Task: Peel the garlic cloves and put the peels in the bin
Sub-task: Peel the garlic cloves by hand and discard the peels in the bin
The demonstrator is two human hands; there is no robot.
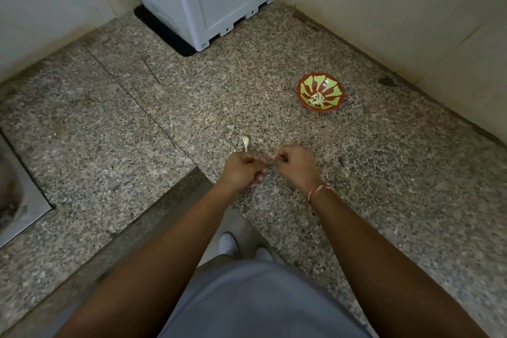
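Granite counter (356,173): left hand (242,169) and right hand (295,164) pinch 1 garlic clove (269,163).

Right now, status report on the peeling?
Both hands, left and right, pinching one clove between them. Spare garlic clove on counter. Nothing obstructing.

Pretty dim and flat overall, we're seeing soft indoor light with no hard shadows or glare anywhere on the speckled counter (356,186). Wide-angle lens bends the walls (411,8) and edges outward toward the corners. The lower left and far left look darkest and a bit mushy.
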